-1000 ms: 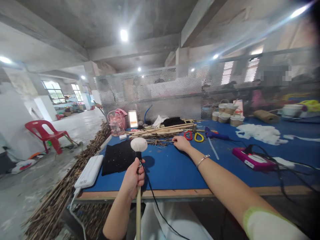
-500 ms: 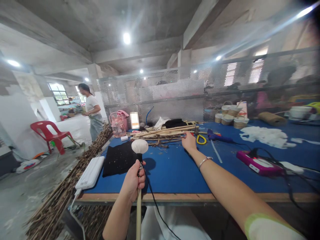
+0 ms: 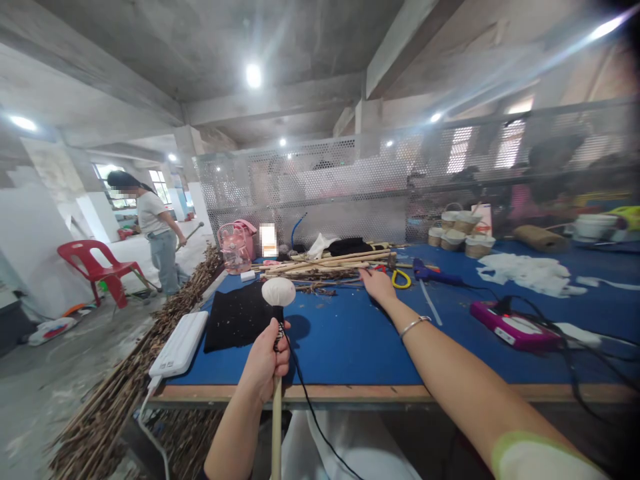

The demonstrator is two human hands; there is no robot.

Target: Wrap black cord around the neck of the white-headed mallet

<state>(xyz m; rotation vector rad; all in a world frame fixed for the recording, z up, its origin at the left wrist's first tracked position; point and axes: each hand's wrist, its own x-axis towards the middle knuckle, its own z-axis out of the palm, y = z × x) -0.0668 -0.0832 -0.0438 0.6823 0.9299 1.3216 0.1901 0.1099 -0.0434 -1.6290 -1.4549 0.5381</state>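
My left hand (image 3: pixel 269 360) is wrapped around a pale wooden stick (image 3: pixel 277 427) held upright near the table's front edge. The stick's top carries a round white cloth-covered head (image 3: pixel 279 292) with a black band beneath it; patterned cord shows at my fingers. My right hand (image 3: pixel 379 285) reaches across the table to a pile of wooden sticks (image 3: pixel 325 265) and thin dry twigs (image 3: pixel 315 288). Its fingers are bent together at the near right ends of the pile; what they pinch, if anything, is too small to tell. Yellow-handled scissors (image 3: pixel 401 279) lie just right of that hand.
A blue glue gun (image 3: pixel 437 275), purple power box (image 3: pixel 515 327) with cables and white cloth strips (image 3: pixel 530 273) lie rightward. Left are black cloth (image 3: pixel 233 317) and a white power bank (image 3: pixel 180 343). Dry stalks (image 3: pixel 130 360) line the table's left side. A person (image 3: pixel 160 227) walks beyond.
My right hand has shifted slightly left along the stick ends. My left hand keeps the white-headed stick nearly still. The person in the background has moved left, and a long-handled tool now shows.
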